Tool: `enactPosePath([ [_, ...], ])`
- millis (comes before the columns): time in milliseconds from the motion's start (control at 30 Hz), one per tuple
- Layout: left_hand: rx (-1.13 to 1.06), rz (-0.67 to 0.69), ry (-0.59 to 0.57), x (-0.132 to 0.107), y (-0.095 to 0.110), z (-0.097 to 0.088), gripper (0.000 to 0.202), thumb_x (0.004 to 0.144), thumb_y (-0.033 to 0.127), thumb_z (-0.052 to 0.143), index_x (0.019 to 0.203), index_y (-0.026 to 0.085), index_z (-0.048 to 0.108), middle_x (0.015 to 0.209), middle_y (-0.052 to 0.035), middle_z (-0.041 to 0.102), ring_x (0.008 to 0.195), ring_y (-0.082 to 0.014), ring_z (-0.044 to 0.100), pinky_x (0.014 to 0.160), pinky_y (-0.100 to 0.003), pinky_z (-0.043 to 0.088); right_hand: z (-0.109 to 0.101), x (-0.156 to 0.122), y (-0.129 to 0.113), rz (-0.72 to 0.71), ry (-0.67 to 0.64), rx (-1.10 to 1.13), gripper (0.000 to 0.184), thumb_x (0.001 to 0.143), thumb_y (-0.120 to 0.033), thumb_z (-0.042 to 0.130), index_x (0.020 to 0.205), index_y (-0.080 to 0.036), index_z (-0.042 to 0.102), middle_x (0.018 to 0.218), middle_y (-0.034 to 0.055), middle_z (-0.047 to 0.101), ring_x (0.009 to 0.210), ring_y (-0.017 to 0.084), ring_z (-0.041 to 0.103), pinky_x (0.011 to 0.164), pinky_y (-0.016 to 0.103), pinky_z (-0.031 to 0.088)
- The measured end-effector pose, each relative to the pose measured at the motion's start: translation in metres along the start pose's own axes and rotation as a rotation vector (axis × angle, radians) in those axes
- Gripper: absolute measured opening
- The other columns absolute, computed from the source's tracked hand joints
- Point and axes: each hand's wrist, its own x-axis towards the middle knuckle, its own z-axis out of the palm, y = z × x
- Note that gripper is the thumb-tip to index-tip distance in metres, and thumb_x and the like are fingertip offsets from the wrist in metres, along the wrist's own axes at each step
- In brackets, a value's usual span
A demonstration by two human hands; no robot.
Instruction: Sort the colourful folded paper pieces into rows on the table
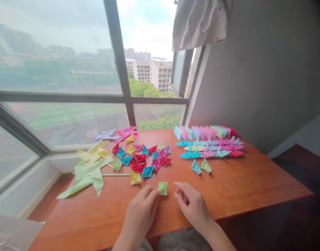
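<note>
A small folded green paper piece [162,188] lies on the wooden table [241,188] near its front edge. My left hand [141,212] rests just left of it, fingers curled, fingertips touching its left edge. My right hand [191,204] lies to its right, a small gap apart, fingers loosely curled and holding nothing. Beyond the hands sits a loose heap of small folded paper pieces [144,158] in red, blue, yellow and pink.
Green and yellow paper pinwheels [90,170] lie at the left, purple and pink ones [115,134] by the window. Rows of folded coloured pieces [211,146] fill the back right; two small ones [201,166] sit apart. A grey wall stands on the right.
</note>
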Motion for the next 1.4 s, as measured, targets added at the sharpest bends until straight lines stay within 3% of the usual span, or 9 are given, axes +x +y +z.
enactPosePath([
  [100,-0.044,0.070,-0.074,-0.002,0.004,-0.002,0.022,0.093,0.013,0.045,0.100,0.024,0.063,0.096,-0.0039,0.065,0.084,-0.0182,0.065,0.073,-0.026,0.052,-0.008,-0.002,-0.003,-0.053,-0.054,-0.048,0.031,0.092,-0.020,0.052,0.121,-0.025,0.058,0.089,0.0020,0.065,0.074,0.015,0.061,0.069,0.025,0.050],
  [200,-0.101,0.101,-0.105,-0.001,0.008,-0.001,0.023,0.092,0.012,0.045,0.099,0.025,0.063,0.095,-0.0032,0.066,0.083,-0.0177,0.065,0.072,-0.025,0.052,-0.011,-0.004,-0.003,-0.113,-0.071,-0.094,0.019,0.093,-0.018,0.052,0.105,-0.025,0.065,0.085,0.0017,0.064,0.078,0.015,0.061,0.072,0.025,0.048],
  [367,-0.231,0.039,0.003,0.002,0.009,0.003,0.025,0.094,0.014,0.043,0.111,0.025,0.058,0.106,-0.0051,0.065,0.089,-0.0169,0.066,0.076,-0.025,0.052,-0.016,-0.011,0.003,-0.169,0.003,-0.111,0.016,0.094,-0.016,0.049,0.091,-0.022,0.063,0.079,0.0017,0.063,0.074,0.014,0.060,0.069,0.024,0.046],
  [467,-0.275,-0.030,0.007,0.001,0.007,0.005,0.027,0.094,0.016,0.045,0.118,0.024,0.055,0.108,-0.0064,0.065,0.088,-0.0172,0.066,0.073,-0.025,0.053,-0.033,-0.011,0.013,-0.196,0.114,-0.146,0.014,0.094,-0.017,0.050,0.090,-0.021,0.062,0.077,0.0016,0.063,0.071,0.013,0.060,0.067,0.023,0.046],
  [533,-0.284,-0.050,-0.033,0.001,0.007,0.004,0.024,0.093,0.017,0.045,0.113,0.024,0.057,0.101,-0.0061,0.066,0.083,-0.0173,0.066,0.071,-0.025,0.053,-0.053,-0.008,0.026,-0.180,0.251,-0.209,0.012,0.093,-0.019,0.052,0.091,-0.021,0.063,0.078,0.0022,0.064,0.069,0.013,0.060,0.068,0.024,0.047],
  [633,-0.280,-0.052,-0.084,0.001,0.007,0.003,0.018,0.094,0.019,0.045,0.100,0.023,0.061,0.090,-0.0051,0.066,0.079,-0.0181,0.065,0.071,-0.027,0.052,-0.089,-0.002,0.056,-0.100,0.470,-0.374,0.014,0.093,-0.027,0.053,0.091,-0.021,0.065,0.082,0.0044,0.067,0.069,0.015,0.061,0.070,0.026,0.048],
  [767,-0.288,-0.066,-0.095,0.003,0.008,0.001,0.017,0.093,0.019,0.045,0.096,0.022,0.062,0.085,-0.0045,0.064,0.076,-0.0181,0.063,0.068,-0.027,0.050,-0.119,0.003,0.105,-0.001,0.598,-0.582,0.025,0.094,-0.036,0.050,0.090,-0.019,0.068,0.084,0.0079,0.070,0.069,0.017,0.063,0.070,0.028,0.048],
  [967,-0.300,-0.077,-0.104,0.004,0.007,0.002,0.016,0.094,0.019,0.046,0.095,0.023,0.061,0.084,-0.0038,0.063,0.075,-0.0177,0.062,0.068,-0.027,0.049,-0.117,0.000,0.149,0.009,0.531,-0.667,0.030,0.095,-0.036,0.046,0.089,-0.018,0.069,0.082,0.0081,0.070,0.067,0.017,0.063,0.068,0.027,0.048],
  [1400,-0.307,-0.068,-0.077,0.004,0.008,0.000,0.016,0.093,0.018,0.048,0.095,0.023,0.063,0.084,-0.0028,0.065,0.073,-0.0161,0.064,0.067,-0.025,0.049,-0.113,-0.003,0.157,-0.009,0.475,-0.646,0.028,0.094,-0.036,0.047,0.091,-0.019,0.069,0.086,0.0073,0.071,0.073,0.016,0.065,0.070,0.026,0.049],
])
